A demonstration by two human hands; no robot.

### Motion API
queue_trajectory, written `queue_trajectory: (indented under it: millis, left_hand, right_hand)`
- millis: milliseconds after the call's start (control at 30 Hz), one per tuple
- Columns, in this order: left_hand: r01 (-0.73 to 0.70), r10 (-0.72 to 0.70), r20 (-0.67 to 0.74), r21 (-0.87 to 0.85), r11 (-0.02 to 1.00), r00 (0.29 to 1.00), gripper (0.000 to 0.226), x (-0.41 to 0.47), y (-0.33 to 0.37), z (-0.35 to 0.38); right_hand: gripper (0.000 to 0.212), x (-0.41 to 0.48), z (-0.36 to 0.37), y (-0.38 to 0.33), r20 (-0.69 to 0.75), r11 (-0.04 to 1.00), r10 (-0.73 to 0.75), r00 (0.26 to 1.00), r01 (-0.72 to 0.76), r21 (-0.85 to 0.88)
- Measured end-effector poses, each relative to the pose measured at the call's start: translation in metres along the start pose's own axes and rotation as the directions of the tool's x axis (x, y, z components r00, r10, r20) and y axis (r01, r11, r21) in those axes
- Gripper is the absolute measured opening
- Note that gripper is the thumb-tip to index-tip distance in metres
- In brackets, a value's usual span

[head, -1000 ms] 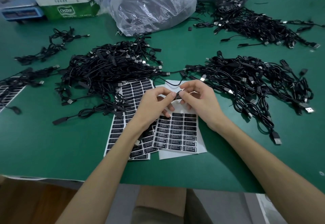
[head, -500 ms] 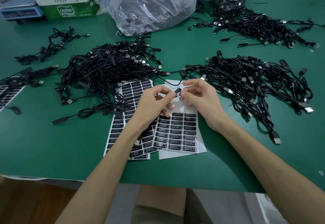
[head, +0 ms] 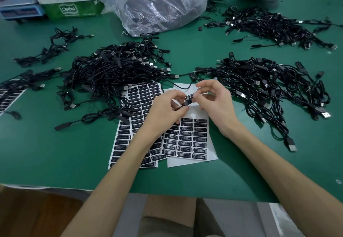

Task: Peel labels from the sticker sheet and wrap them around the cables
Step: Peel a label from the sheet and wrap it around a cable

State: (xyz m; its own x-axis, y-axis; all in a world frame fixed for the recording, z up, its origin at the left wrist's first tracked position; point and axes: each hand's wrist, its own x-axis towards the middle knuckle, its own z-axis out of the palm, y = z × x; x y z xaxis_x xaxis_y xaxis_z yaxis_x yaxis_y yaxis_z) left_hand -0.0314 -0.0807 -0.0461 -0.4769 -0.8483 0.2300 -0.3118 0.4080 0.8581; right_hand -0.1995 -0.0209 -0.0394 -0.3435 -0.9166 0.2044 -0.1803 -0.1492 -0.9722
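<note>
A: Where is the label?
B: A black label (head: 189,97) with white print stands between the two hands, just above the sticker sheet (head: 193,140). The right hand (head: 215,104) pinches it with thumb and forefinger. The left hand (head: 165,112) pinches the thin black cable (head: 186,104) right beside it. I cannot tell how far the label is stuck to the cable.

A: And the sheet?
B: It lies flat on the green table (head: 55,153). Its upper part is bare white backing and its lower rows are full of black labels. A second sheet (head: 143,95) lies to its left, partly under it and partly under the left forearm.

A: What else is on the table?
B: Heaps of black cables. There is a centre pile (head: 115,73) left of the hands, a right pile (head: 269,82) and a far pile (head: 269,24) toward the back right. Small bunches (head: 53,49) lie at the left. Behind them are a clear plastic bag (head: 159,4), a white and green carton (head: 72,0) printed "Cestbon", and a blue device (head: 18,11) at the back left corner.

A: The room?
B: A wooden floor (head: 27,216) shows below the table's near edge, at the left.
</note>
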Motion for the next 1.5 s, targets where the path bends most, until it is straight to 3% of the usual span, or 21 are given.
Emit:
queue_trajectory:
  millis: [800,1500]
  left_hand:
    - [-0.014,0.015,-0.005,0.046,0.999,1.0,0.019,-0.0016,0.0004,0.0007]
    - [-0.018,0.019,-0.013,0.028,0.999,1.0,0.017,-0.001,-0.0002,0.0016]
  right_hand:
    - [0.028,-0.0021,0.0035,-0.0033,-0.004,0.984,-0.015,1.0,0.014,-0.175]
    - [0.027,-0.0022,0.0038,-0.0024,0.009,0.982,-0.053,0.999,0.054,-0.179]
